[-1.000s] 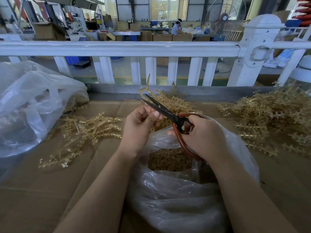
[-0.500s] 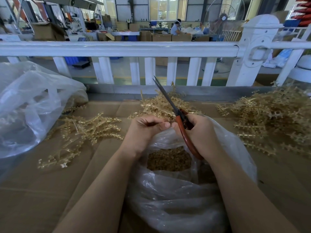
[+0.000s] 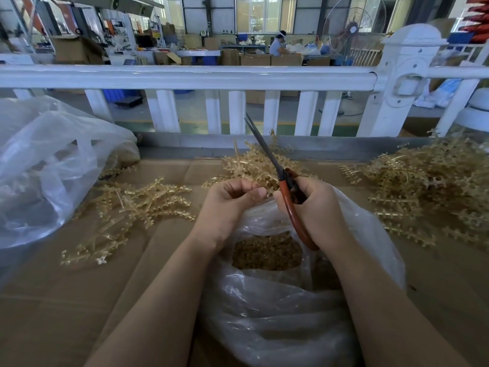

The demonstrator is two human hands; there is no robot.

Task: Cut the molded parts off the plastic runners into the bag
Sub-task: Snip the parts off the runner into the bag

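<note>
over the bag (image 3: 277, 313), right hand (image 3: 317, 210) grips closed scissors (image 3: 277, 176).

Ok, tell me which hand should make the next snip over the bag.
Right. The right hand already grips the scissors, blades closed and pointing up. The left hand pinches a small runner piece above the open bag, so it likely just feeds the cut.

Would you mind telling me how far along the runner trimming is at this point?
Done: the open bag under the hands already holds a layer of cut parts. In hand: the left hand pinches a runner piece over the bag, while the right hand holds the scissors, blades together and pointing up. Left: a big heap of runners on the right and smaller piles to the left and behind.
</note>
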